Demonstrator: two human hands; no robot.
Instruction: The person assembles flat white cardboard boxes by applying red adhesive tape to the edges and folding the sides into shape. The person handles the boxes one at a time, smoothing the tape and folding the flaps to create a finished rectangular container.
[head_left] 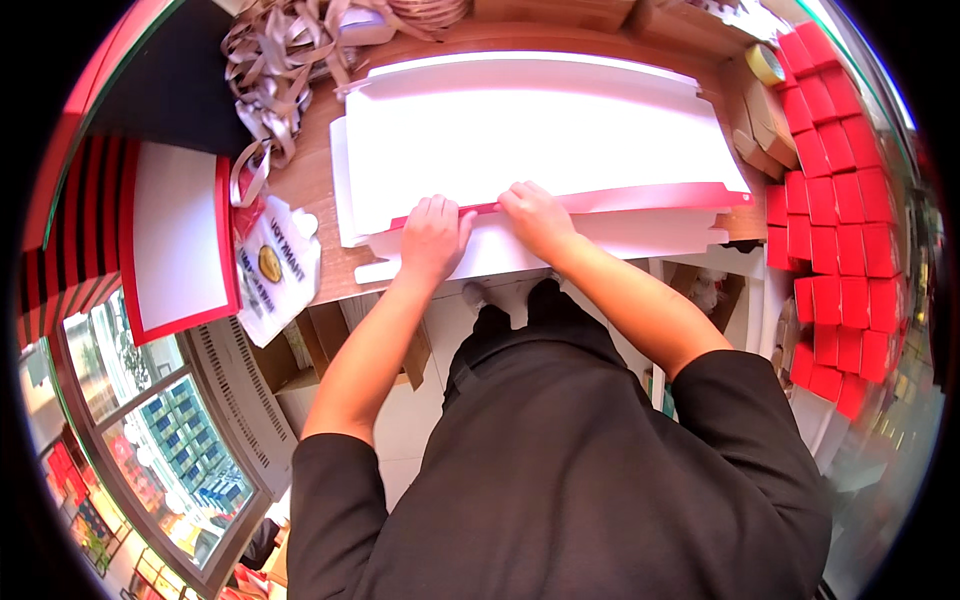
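Note:
A large white cardboard box blank (530, 135) lies across the wooden table in front of me, with a pinkish-red strip (650, 197) folded up along its near side. My left hand (432, 240) is closed on this near edge, left of the middle, its fingers bent over the fold. A short way to the right, my right hand (537, 215) grips the same edge, fingers curled on the red strip. White flaps (640, 232) stick out toward me below the fold. What my thumbs do under the edge is partly hidden.
Beige ribbons (268, 80) heap at the back left, above a printed plastic bag (275, 265) and a red-rimmed white panel (180, 240). Stacked small red boxes (835, 220) line the right side, beside brown cartons (768, 125) and a tape roll (765, 64).

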